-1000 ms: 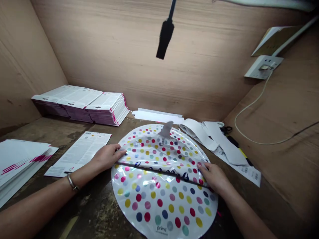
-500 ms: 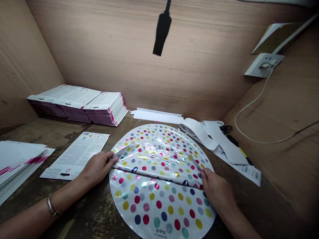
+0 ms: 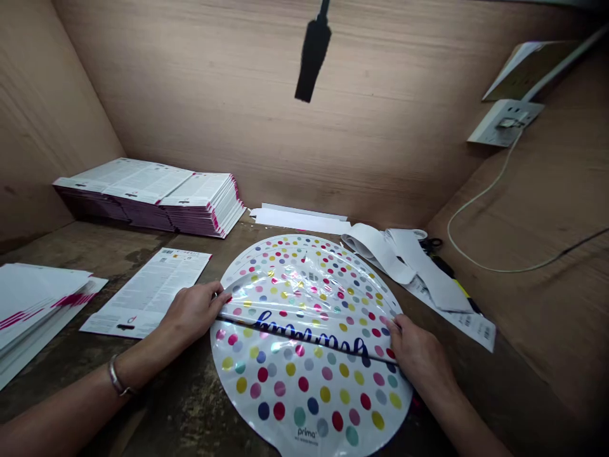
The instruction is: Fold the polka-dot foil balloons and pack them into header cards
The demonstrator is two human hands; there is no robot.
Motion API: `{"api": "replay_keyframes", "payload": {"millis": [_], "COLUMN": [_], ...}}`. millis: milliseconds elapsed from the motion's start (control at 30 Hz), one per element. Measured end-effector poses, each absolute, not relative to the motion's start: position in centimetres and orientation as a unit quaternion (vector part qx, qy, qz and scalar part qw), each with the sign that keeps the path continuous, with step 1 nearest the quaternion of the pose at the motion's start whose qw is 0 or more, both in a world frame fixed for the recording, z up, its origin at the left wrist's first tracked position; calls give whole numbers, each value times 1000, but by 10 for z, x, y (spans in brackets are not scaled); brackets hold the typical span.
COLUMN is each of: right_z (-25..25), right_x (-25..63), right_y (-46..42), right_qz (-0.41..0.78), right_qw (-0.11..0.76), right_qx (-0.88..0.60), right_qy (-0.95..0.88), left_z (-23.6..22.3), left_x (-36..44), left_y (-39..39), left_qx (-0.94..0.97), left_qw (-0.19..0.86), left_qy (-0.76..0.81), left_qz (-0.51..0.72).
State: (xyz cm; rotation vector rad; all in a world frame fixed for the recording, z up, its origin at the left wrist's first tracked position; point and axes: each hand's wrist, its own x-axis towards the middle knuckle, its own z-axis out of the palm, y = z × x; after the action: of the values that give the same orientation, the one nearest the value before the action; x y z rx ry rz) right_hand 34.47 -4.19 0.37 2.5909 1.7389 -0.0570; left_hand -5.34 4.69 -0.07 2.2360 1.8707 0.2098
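Note:
A flat, round foil balloon (image 3: 304,381) with coloured polka dots lies on the table in front of me, "prima" printed near its close edge. Across its middle runs a folded edge, where dark blue script lettering (image 3: 309,336) shows upside down. My left hand (image 3: 197,311) pinches the left end of this fold between thumb and fingers. At the right end my right hand (image 3: 419,352) grips the foil the same way. A metal bangle (image 3: 118,377) circles my left wrist. Under the folded layer, part of the balloon is hidden.
Left of the balloon lies a printed card (image 3: 147,292), with more cards (image 3: 38,304) at the far left. Stacked cards (image 3: 152,197) stand against the back panel. A label strip (image 3: 419,266) and scissors (image 3: 432,244) lie right. A black connector (image 3: 313,60) hangs above.
The folded layer has rolled over further, so more of the blue lettering shows. Both hands keep their hold and have shifted slightly.

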Motion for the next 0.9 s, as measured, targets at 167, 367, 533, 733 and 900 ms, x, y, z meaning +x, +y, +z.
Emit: {"api": "replay_keyframes", "payload": {"millis": [167, 367, 533, 733, 900], "right_z": [1, -4, -5, 9, -2], "right_x": [348, 344, 343, 319, 265], "right_y": [-38, -41, -42, -55, -84], "right_qz": [-11, -5, 16, 71, -17], "right_qw": [13, 12, 20, 10, -33], "right_qx": [835, 835, 834, 798, 575], "right_qy": [550, 550, 551, 599, 817], "left_z": [0, 9, 7, -10, -9], "left_x": [-43, -38, 20, 66, 62], "left_y": [55, 56, 17, -27, -25], "left_qx": [770, 764, 860, 942, 939], "left_qw": [29, -33, -36, 144, 145], "left_qy": [635, 644, 499, 299, 311], "left_qz": [60, 13, 101, 49, 34]}}
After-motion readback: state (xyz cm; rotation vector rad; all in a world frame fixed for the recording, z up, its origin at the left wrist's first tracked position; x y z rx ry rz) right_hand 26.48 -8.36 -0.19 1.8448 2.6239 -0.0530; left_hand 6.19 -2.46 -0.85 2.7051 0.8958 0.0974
